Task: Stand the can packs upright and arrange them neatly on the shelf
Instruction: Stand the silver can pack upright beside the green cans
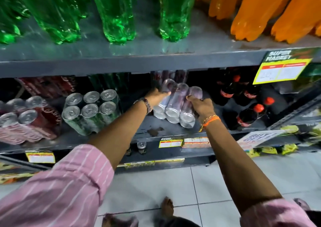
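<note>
A shrink-wrapped pack of silver-purple cans (175, 103) lies tilted on the middle shelf (111, 140), its can ends facing me. My left hand (157, 94) grips its upper left side and my right hand (202, 106) grips its right side. To the left stands a green can pack (91, 110), leaning with its tops toward me. Further left a red can pack (27, 119) lies tilted the same way. More red and green packs sit in shadow behind them.
Dark cola bottles with red caps (250, 105) crowd the shelf right of my hands. Green bottles (114, 13) and orange bottles (260, 11) stand on the shelf above. A yellow price tag (281, 70) hangs at right. A dark stain (154, 131) marks the shelf front.
</note>
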A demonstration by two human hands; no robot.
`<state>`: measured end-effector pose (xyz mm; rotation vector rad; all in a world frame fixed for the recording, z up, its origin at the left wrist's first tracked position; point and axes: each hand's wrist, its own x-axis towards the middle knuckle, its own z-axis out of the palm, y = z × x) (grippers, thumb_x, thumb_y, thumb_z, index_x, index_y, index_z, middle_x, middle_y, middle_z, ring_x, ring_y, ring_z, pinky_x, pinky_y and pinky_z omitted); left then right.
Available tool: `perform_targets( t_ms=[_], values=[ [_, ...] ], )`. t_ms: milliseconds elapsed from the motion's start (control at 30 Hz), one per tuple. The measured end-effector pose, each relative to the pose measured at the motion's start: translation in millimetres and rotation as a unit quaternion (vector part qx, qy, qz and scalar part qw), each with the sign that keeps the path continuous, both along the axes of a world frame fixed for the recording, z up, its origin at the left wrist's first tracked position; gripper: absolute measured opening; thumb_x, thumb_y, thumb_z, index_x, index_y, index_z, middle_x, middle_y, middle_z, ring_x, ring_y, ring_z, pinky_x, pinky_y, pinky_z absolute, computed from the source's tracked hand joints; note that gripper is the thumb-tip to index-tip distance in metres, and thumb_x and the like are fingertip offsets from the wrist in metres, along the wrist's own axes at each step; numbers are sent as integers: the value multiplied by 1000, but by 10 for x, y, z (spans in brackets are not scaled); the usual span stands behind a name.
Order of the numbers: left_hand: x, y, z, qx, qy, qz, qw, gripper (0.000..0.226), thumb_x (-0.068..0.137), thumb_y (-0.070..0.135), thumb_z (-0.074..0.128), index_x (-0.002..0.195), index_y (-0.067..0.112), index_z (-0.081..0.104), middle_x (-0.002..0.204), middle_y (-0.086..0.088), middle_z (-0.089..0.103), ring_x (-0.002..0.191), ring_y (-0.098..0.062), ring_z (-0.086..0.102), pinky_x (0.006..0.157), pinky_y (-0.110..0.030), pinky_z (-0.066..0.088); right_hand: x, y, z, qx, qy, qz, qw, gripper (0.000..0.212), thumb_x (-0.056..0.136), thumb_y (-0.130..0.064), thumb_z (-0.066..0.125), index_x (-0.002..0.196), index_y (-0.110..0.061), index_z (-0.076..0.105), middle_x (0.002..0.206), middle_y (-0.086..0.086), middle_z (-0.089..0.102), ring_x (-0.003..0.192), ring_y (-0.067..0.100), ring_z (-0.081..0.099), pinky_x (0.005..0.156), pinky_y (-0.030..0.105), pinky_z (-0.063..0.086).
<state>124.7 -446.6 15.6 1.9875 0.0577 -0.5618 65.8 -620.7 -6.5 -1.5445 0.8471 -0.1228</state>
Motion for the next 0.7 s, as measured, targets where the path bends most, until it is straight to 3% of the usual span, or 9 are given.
perform_targets(
  t_ms=[100, 200, 267, 367, 500, 567, 633, 700],
  values=[
    [-95, 70, -20, -67, 10, 14, 998, 19, 90, 22, 66, 97, 5, 66, 81, -1, 65, 71, -12, 58, 57, -18, 47, -60, -29, -30, -4, -9, 26, 1000, 25, 73, -24, 79, 73, -5, 63, 74, 4, 65, 63, 16, 60, 56, 23, 52],
    [-178, 165, -1, -107, -3, 36, 994, 13, 89, 11, 66, 78, 13, 59, 80, -2, 63, 72, -14, 59, 70, -26, 48, -91, -44, -21, -53, -37, 64, 996, 32, 68, -34, 80, 69, -5, 65, 69, 1, 64, 63, 14, 58, 57, 28, 49],
    [-182, 235, -25, -130, -35, 46, 990, 13, 87, 6, 68, 83, 15, 59, 88, -6, 65, 80, -17, 61, 81, -31, 51, -93, -42, -1, -99, -60, 91, 989, 38, 62, -42, 80, 73, -8, 67, 70, -1, 67, 63, 14, 60, 57, 30, 50],
    [-198, 305, -54, -146, -76, 62, 984, 24, 84, -5, 67, 96, 12, 57, 97, -5, 64, 83, -10, 61, 81, -26, 52, -136, -20, 56, -171, -94, 121, 973, 38, 67, -38, 80, 87, -14, 59, 80, 1, 66, 64, 14, 62, 53, 24, 50],
    [-264, 373, -185, -117, -96, 70, 986, 46, 76, -7, 72, 114, 11, 53, 100, 2, 64, 94, -16, 64, 93, -38, 54, -289, 36, -3, -245, -125, 150, 950, 46, 64, -38, 82, 94, -17, 55, 98, 8, 64, 84, 22, 63, 74, 35, 55],
    [-315, 426, -274, -92, -108, 72, 987, 53, 69, -2, 75, 115, 9, 52, 106, -5, 66, 102, -24, 66, 95, -45, 55, -373, 78, -58, -237, -140, 145, 950, 50, 64, -32, 85, 100, -19, 54, 104, 4, 63, 92, 20, 64, 80, 27, 56],
    [-360, 465, -364, -66, -122, 72, 988, 59, 61, 4, 74, 115, 11, 52, 109, -10, 67, 104, -32, 66, 94, -50, 55, -442, 119, -80, -225, -154, 139, 952, 54, 64, -23, 87, 106, -18, 54, 105, 0, 61, 92, 14, 64, 75, 6, 50],
    [-407, 501, -468, -55, -130, 64, 988, 60, 57, 7, 72, 112, 14, 50, 108, -12, 67, 102, -36, 65, 92, -54, 54, -527, 143, -117, -209, -157, 136, 956, 56, 63, -15, 88, 108, -13, 55, 101, -4, 60, 86, 5, 62, 69, -2, 45]
  ],
)
